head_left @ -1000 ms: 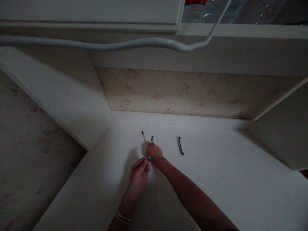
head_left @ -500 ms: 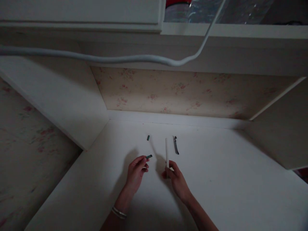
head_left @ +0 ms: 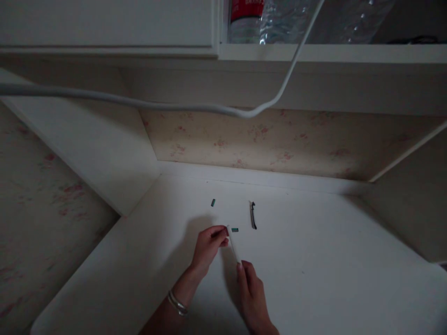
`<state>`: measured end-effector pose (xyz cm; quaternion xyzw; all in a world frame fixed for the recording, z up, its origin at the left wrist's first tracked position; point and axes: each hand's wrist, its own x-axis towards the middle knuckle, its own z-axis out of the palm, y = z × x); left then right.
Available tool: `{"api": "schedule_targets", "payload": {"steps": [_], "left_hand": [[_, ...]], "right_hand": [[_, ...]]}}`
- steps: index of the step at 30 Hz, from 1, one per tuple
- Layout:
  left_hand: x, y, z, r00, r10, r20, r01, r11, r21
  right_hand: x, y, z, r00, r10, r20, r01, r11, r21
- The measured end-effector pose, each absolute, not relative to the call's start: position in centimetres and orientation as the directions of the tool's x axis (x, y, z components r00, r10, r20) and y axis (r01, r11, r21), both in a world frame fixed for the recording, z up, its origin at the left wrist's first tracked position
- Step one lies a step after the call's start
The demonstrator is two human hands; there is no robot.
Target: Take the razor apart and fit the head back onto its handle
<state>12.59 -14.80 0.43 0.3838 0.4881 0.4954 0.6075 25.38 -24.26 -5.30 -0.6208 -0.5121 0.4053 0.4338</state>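
My right hand grips the lower end of a slim white stick, which tilts up to the left. At its upper tip, the fingers of my left hand are pinched around it. Just right of that tip is a small dark green rectangular piece, like a razor cartridge; whether it rests on the table or is held behind the stick I cannot tell. A similar green piece lies farther back. To the right lies a thin curved black-and-silver handle, like a razor handle.
The white tabletop meets a floral-papered wall at the back. A thick white cable hangs across the view below a cabinet. Plastic bottles stand on the open shelf above.
My left hand has moved right to the white stick's tip, and the green piece now shows beyond the stick. My right hand has come lower, tilting the stick leftward. The view has shifted slightly.
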Motion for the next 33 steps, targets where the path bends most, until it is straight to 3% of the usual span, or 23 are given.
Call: {"api": "schedule_targets", "payload": {"steps": [8,13,18,24,28,33], "left_hand": [[12.87,-15.04,1.07,0.034,0.964,-0.264,-0.302,0.261,0.917],[13.07,-15.10,1.11,0.072,0.969,-0.236,-0.296,0.246,0.923],[12.87,-15.08,1.27,0.054,0.971,-0.235,-0.274,0.241,0.931],[12.83,-15.05,1.41,0.061,0.973,-0.222,-0.260,0.230,0.938],[12.76,-15.05,1.49,0.031,0.974,-0.226,-0.273,0.226,0.935],[12.58,-15.04,1.32,0.042,0.975,-0.216,-0.254,0.220,0.942]], "right_hand": [[25.51,-24.18,-5.36,0.209,0.976,-0.054,0.243,-0.106,-0.964],[25.41,-24.23,-5.44,0.112,0.992,-0.054,0.245,-0.081,-0.966],[25.54,-24.15,-5.35,0.224,0.973,-0.057,0.235,-0.111,-0.966],[25.43,-24.22,-5.17,0.104,0.992,-0.065,0.221,-0.087,-0.971],[25.51,-24.25,-5.29,0.223,0.974,-0.043,0.215,-0.092,-0.972],[25.45,-24.35,-5.23,0.096,0.994,-0.052,0.218,-0.072,-0.973]]}}
